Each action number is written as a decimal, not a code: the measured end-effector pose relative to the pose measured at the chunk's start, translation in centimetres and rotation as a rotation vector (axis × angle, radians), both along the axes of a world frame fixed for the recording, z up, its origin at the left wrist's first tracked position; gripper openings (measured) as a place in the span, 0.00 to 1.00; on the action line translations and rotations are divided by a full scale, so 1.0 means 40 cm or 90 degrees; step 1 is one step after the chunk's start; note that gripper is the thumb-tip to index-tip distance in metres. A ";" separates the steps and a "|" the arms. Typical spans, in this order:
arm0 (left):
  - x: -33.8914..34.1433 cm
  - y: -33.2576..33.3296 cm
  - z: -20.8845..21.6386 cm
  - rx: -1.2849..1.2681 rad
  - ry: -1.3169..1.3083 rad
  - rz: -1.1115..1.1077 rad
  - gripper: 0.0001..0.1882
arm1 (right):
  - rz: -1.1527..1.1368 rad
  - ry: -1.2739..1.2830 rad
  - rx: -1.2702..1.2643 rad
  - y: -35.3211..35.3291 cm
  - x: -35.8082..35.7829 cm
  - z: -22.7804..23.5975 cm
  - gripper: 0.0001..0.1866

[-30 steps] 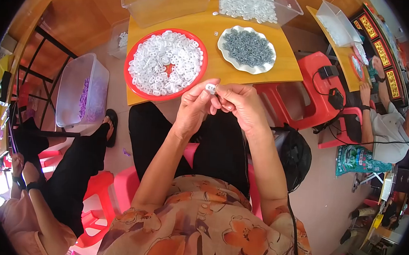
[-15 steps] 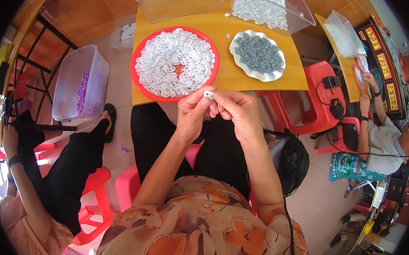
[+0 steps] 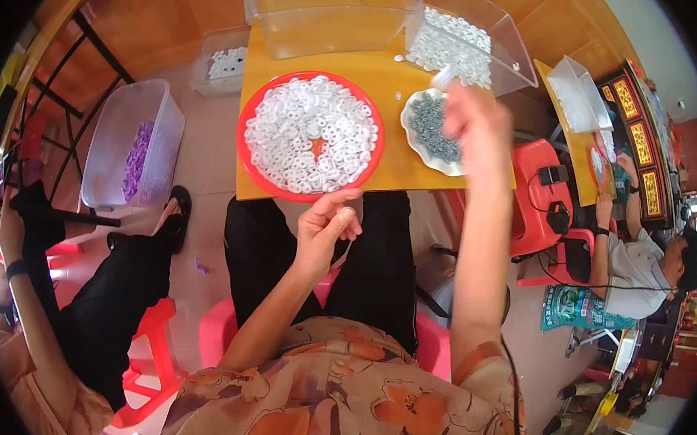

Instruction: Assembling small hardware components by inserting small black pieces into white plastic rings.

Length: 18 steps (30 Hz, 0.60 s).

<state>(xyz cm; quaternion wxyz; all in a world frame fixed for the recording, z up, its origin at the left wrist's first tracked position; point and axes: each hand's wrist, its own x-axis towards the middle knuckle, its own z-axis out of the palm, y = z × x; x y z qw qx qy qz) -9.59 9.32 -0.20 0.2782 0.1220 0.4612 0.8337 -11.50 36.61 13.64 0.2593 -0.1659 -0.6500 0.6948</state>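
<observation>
My left hand [image 3: 325, 234] is just off the near edge of a round red tray [image 3: 244, 152], its fingers loosely curved and apart with nothing between them. Small white plastic pieces with holes [image 3: 290, 124] fill the tray, leaving a patch of its red base bare. Motion smears my right hand [image 3: 480, 130], which is over the right side of a scalloped white dish [image 3: 412, 145]. Small grey pieces [image 3: 436, 125] lie heaped in that dish. A blurred white piece [image 3: 441, 78] shows by the right fingertips; whether they hold it I cannot tell.
Clear plastic boxes stand at the table's far side: one box [image 3: 329, 34] at left, another with white pieces [image 3: 453, 47] at right. A red stool [image 3: 527, 202] is to the right. At left, a person [image 3: 57, 343] sits near a tub of purple pieces [image 3: 98, 159]; another works far right.
My hands have separated. The right has swung up and right from the small white piece both fingertips held, over the dish. My left hand is lower in the picture, its fingers now loosened.
</observation>
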 end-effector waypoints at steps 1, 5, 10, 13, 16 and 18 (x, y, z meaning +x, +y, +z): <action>0.000 0.001 0.006 0.000 -0.004 0.002 0.16 | -0.110 0.014 0.034 0.042 -0.041 0.062 0.13; -0.014 -0.022 0.019 -0.023 -0.021 0.005 0.13 | -0.142 0.019 0.237 0.068 -0.132 0.085 0.15; -0.017 -0.061 -0.022 -0.081 -0.039 0.020 0.12 | 0.138 -0.171 0.406 -0.113 -0.140 -0.158 0.11; -0.018 -0.080 -0.036 -0.107 -0.058 0.027 0.12 | 0.215 -0.224 0.544 -0.205 -0.141 -0.241 0.07; -0.024 -0.097 -0.041 -0.102 -0.071 0.040 0.11 | 0.234 -0.177 0.685 -0.229 -0.170 -0.308 0.05; -0.028 -0.103 -0.036 -0.091 -0.068 0.047 0.11 | 0.253 -0.156 0.769 -0.243 -0.183 -0.304 0.06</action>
